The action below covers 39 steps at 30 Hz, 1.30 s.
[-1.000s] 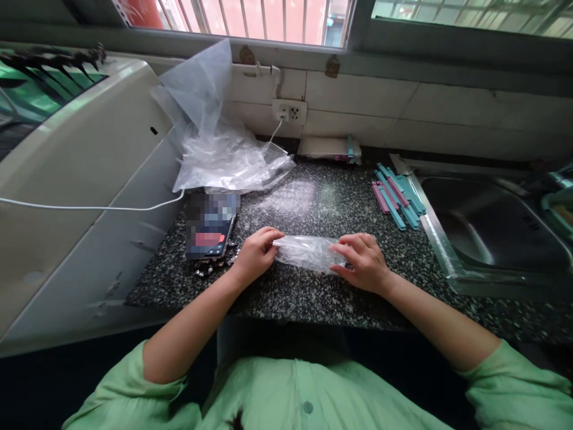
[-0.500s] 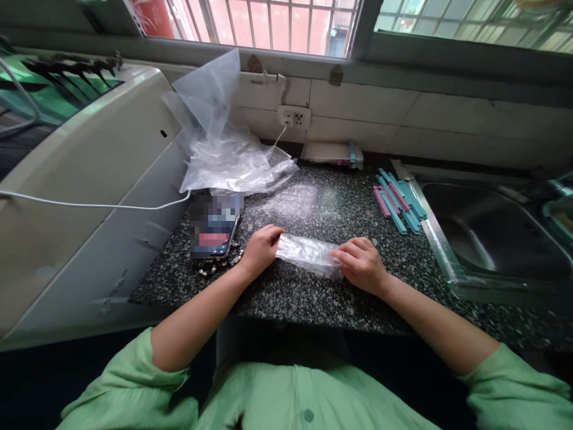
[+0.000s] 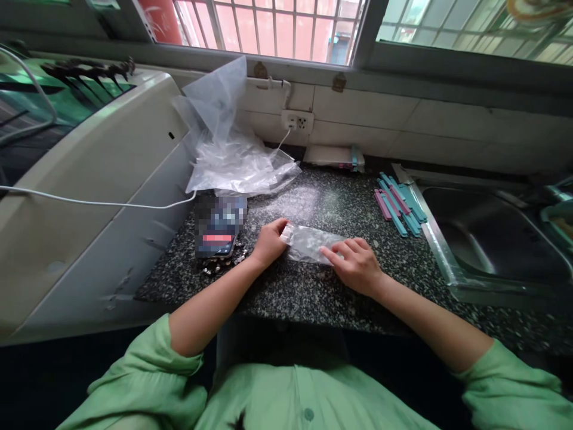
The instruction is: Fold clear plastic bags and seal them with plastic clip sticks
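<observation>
A clear plastic bag (image 3: 308,242), folded into a narrow strip, lies low over the speckled counter between my hands. My left hand (image 3: 270,245) is closed, pinching the strip's left end between thumb and fingers. My right hand (image 3: 358,267) rests on the right part of the strip, its fingers stretched over the plastic and partly hiding that end. Left of my left hand lies a phone (image 3: 221,230), its screen blurred out, with a beaded strap (image 3: 217,267) beside it.
A heap of clear plastic bags (image 3: 242,161) sits at the back left. Pink and turquoise sealing clips (image 3: 398,206) are piled by the steel sink (image 3: 487,233). Against the tiled wall lies a clipped packet (image 3: 333,157). A white cable (image 3: 111,204) crosses the appliance on the left.
My right hand has slid leftward along the bag, so its fingertips now lie farther in on the plastic. The strip looks flatter. My left hand keeps its pinch.
</observation>
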Motion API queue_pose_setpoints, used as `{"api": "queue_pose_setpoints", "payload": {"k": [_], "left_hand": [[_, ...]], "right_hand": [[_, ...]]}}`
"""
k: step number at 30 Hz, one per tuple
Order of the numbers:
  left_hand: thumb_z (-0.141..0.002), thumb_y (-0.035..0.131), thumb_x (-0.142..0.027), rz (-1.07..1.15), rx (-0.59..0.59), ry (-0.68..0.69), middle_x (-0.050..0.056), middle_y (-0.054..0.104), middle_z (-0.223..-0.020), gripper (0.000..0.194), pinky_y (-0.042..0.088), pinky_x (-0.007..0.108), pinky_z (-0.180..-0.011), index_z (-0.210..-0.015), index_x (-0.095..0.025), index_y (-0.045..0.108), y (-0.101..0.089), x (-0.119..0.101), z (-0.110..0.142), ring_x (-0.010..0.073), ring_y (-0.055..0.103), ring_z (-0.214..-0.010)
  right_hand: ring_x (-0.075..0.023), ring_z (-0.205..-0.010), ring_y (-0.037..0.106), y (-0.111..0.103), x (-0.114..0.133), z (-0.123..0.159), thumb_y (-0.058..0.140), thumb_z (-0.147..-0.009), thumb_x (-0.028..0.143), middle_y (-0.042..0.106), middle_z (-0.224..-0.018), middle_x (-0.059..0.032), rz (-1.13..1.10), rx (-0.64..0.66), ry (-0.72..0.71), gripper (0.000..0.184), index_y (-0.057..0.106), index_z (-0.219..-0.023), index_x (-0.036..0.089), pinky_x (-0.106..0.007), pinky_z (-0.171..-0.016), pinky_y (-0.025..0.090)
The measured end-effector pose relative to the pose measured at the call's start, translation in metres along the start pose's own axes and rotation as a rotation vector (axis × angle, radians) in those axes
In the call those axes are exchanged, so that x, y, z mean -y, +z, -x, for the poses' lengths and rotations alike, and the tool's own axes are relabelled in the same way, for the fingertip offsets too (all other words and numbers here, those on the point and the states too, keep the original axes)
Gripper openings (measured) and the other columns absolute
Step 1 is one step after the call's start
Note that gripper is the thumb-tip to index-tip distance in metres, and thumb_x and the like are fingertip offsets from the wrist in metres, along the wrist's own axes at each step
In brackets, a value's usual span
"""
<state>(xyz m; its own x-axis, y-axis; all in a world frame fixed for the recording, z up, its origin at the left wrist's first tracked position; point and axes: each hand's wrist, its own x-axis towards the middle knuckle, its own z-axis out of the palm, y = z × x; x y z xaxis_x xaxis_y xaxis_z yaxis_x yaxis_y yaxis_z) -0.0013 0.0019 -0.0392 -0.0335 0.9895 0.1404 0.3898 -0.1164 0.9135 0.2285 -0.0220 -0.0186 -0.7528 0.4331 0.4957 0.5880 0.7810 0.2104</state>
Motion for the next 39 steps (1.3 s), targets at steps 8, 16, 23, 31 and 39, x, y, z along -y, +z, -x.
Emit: {"api": "queue_pose_setpoints", "payload": {"k": [8,16,23,31,39], "left_hand": [[-0.071,0.052,-0.019,-0.160,-0.015,0.013,0.004,0.067,-0.072,0.016,0.046,0.027,-0.064,-0.079,-0.014,0.065,0.000,0.002,-0.003,0.0158,0.060,-0.066],[-0.072,0.050,-0.019,-0.202,-0.003,0.034,0.004,0.068,-0.077,0.020,0.047,0.028,-0.069,-0.086,-0.016,0.065,0.000,0.008,-0.003,0.0166,0.061,-0.072],[-0.077,0.040,-0.021,-0.014,-0.010,-0.016,0.002,0.064,-0.070,0.026,0.047,0.028,-0.069,-0.092,-0.014,0.061,-0.003,0.006,-0.004,0.0149,0.060,-0.069],[-0.073,0.053,-0.022,-0.027,0.082,0.063,0.001,0.061,-0.073,0.029,0.045,0.026,-0.066,-0.100,-0.014,0.058,0.000,0.001,-0.002,0.0127,0.057,-0.068],[-0.076,0.052,-0.014,-0.114,0.219,0.345,0.003,0.062,-0.082,0.034,0.045,0.030,-0.077,-0.109,-0.020,0.057,0.001,-0.017,-0.020,0.0137,0.056,-0.079]], "right_hand": [[-0.0164,-0.078,0.048,0.007,-0.027,0.011,0.048,-0.083,0.013,0.063,-0.085,-0.0055,-0.074,0.035,-0.027,0.022,0.066,-0.094,0.020,-0.029,-0.071,0.034],[-0.0151,-0.076,0.049,0.011,-0.032,0.013,0.049,-0.085,0.020,0.063,-0.086,-0.0045,-0.191,0.123,-0.049,0.019,0.066,-0.094,0.022,-0.028,-0.068,0.035],[-0.0167,-0.080,0.050,0.007,-0.031,0.015,0.050,-0.081,0.015,0.064,-0.089,-0.0053,-0.213,0.149,-0.038,0.021,0.065,-0.093,0.022,-0.030,-0.072,0.036],[-0.0205,-0.084,0.054,-0.013,-0.045,-0.003,0.056,-0.078,0.031,0.064,-0.095,-0.0094,-0.387,0.152,0.015,0.029,0.063,-0.104,0.018,-0.036,-0.074,0.042],[-0.0106,-0.057,0.050,0.008,-0.073,-0.034,0.056,-0.075,0.036,0.064,-0.068,-0.0022,-0.862,0.527,0.472,0.025,0.067,-0.081,0.014,-0.024,-0.054,0.040]]}}
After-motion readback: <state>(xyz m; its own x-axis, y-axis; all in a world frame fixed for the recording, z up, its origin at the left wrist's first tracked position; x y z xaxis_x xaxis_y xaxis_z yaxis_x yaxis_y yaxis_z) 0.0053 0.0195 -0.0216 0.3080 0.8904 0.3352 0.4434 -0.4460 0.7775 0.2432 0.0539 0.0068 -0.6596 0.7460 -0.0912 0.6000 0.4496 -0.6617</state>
